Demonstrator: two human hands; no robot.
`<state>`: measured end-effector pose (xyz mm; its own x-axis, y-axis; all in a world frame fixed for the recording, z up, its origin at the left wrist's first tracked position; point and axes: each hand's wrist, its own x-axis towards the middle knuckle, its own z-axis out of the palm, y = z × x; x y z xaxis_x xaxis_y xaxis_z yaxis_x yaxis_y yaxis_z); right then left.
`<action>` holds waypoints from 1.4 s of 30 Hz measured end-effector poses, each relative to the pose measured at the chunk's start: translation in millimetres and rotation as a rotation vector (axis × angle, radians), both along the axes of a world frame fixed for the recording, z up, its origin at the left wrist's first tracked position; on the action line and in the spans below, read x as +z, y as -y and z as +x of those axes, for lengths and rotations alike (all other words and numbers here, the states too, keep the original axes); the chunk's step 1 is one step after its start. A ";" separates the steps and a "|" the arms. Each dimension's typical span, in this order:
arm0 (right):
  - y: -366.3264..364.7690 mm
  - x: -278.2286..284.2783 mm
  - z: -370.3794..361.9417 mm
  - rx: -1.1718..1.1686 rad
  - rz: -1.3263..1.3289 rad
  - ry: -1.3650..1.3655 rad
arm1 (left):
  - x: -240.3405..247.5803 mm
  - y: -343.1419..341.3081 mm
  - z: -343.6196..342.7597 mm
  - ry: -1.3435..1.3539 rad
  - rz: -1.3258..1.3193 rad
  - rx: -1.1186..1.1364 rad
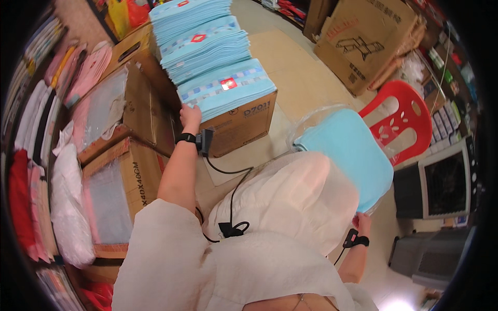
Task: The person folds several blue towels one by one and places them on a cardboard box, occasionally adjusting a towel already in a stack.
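My left hand (191, 115) is at the near left corner of a stack of light blue towels (228, 85), its fingers curled in at the edge. The towels have a checked band and a red label, and rest on a brown cardboard box (241, 127). On my right, a light blue folded bundle (350, 153) in clear plastic lies across the seat of a red plastic chair (399, 122). My right hand (363, 223) is closed at the bundle's near edge, pinching the plastic there; its fingertips are partly hidden.
More blue towel stacks (202, 52) stand behind the first. Cardboard boxes (140, 179) and shelves of folded cloth (39, 119) line the left. A large carton (365, 44) leans at the back right. Grey appliances (441, 179) stand at the right. A black cable (233, 171) runs from my left wrist.
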<state>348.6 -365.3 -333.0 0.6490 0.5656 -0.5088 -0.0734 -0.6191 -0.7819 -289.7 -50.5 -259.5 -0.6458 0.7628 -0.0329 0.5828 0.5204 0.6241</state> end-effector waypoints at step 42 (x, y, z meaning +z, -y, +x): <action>-62.1 183.7 -26.4 -0.030 0.619 0.623 | 84.2 47.2 403.4 0.357 0.358 -1.700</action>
<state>322.2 -303.3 -149.4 0.7257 0.6008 0.3352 0.4691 -0.0758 -0.8799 113.7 -97.7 -175.3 0.7914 0.5205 0.3206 0.1062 -0.6335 0.7664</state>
